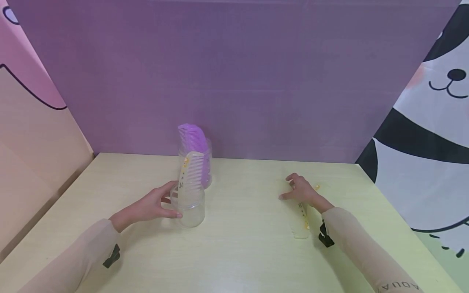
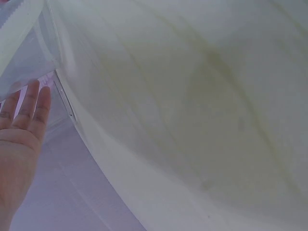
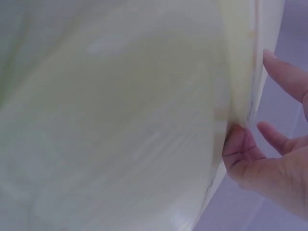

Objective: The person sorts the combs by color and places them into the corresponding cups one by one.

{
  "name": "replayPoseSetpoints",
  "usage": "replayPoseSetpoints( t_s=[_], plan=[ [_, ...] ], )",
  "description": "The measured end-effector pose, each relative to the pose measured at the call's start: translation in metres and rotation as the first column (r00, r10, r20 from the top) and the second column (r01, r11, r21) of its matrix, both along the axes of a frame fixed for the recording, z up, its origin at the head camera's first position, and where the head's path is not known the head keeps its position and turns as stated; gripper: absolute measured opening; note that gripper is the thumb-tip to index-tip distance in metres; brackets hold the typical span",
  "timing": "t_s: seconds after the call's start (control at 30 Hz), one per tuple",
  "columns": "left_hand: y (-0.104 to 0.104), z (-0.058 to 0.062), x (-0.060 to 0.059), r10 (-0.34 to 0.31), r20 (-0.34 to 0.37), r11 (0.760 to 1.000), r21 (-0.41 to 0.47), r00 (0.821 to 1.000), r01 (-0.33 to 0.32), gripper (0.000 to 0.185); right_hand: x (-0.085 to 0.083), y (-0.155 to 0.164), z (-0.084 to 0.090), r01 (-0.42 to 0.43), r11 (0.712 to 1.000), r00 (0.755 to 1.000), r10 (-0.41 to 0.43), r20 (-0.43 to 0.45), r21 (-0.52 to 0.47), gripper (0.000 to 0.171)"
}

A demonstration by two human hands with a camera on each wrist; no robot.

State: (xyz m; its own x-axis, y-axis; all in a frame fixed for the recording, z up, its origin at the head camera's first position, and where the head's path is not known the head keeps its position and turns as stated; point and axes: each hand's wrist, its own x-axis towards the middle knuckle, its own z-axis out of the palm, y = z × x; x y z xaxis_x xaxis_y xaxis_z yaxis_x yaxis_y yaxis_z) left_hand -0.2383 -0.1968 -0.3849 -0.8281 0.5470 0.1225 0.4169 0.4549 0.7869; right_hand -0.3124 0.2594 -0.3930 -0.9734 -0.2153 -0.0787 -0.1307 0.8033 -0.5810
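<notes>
My left hand (image 1: 155,205) grips a clear plastic cup (image 1: 192,213) near the table's middle, thumb in front and fingers behind. A cream comb (image 1: 191,175) stands upright in that cup. Just behind stands a second clear cup (image 1: 207,162) holding a purple comb (image 1: 193,138). My right hand (image 1: 300,190) rests with spread, relaxed fingers on the far end of another cream comb (image 1: 302,224) that lies flat on the table. In the right wrist view the thumb (image 3: 238,147) touches that comb's edge (image 3: 240,62). The left wrist view shows only my fingers (image 2: 29,106) beside a clear wall.
The pale yellow-green table (image 1: 242,252) is boxed in by a purple back panel (image 1: 234,81), a pink and tan panel (image 1: 33,134) on the left and a panda-print panel (image 1: 428,154) on the right. Both cups stand left of centre.
</notes>
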Motion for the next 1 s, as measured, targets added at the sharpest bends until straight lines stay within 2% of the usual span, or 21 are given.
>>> replayPoseSetpoints(
  t_s=[0.37,0.6,1.0],
  plan=[
    [0.0,0.001,0.001,-0.004,0.002,1.0,0.009,1.0,0.004,0.085,-0.002,0.003,0.005,0.009,1.0,0.997,-0.008,0.08,-0.013,0.073],
    [0.001,-0.001,-0.002,-0.011,-0.005,1.0,0.01,1.0,0.011,0.085,-0.003,0.006,0.007,0.009,0.999,0.996,-0.006,0.086,-0.033,0.067],
    [0.002,-0.001,-0.001,-0.005,0.002,1.0,0.005,1.0,0.005,0.085,-0.006,0.012,0.01,-0.018,0.991,0.996,0.029,0.083,-0.13,0.055]
  ],
)
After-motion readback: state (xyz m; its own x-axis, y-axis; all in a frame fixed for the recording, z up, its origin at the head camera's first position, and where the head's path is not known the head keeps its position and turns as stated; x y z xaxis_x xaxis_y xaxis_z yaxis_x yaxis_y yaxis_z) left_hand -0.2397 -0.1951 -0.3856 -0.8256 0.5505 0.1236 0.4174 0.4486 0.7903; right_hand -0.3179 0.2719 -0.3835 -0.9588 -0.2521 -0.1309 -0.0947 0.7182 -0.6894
